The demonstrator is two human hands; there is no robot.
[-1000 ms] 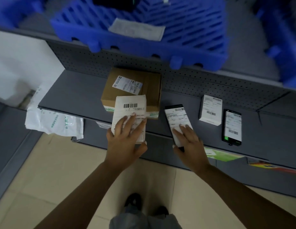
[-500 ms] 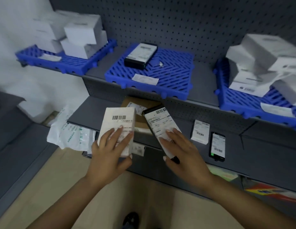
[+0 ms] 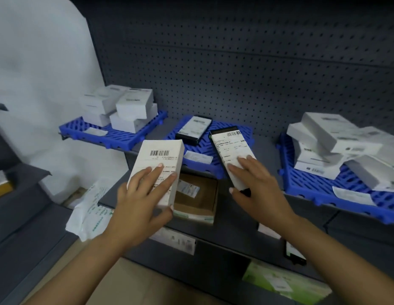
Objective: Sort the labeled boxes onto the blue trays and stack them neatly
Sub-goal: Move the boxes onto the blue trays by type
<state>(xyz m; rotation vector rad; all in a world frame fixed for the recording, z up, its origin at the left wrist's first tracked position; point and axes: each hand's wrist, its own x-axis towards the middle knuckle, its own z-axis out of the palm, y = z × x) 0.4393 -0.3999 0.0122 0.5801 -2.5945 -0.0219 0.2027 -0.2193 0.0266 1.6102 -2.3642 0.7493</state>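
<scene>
Near the lower shelf edge, left hand (image 3: 138, 208) grips a white box (image 3: 157, 170), right hand (image 3: 255, 186) a black box (image 3: 232, 155), each aloft before the middle blue tray (image 3: 213, 150). Both look light, stiff, smooth-sided; holding across the long edges seems safest.

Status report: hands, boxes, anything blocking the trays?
Left hand holds white box. Right hand holds black box, over middle blue tray. One black box already there; landing space free.

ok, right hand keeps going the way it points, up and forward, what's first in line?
Probably the middle blue tray: the right hand aims its black labeled box there, beside another black box. Depth is unclear.
</scene>
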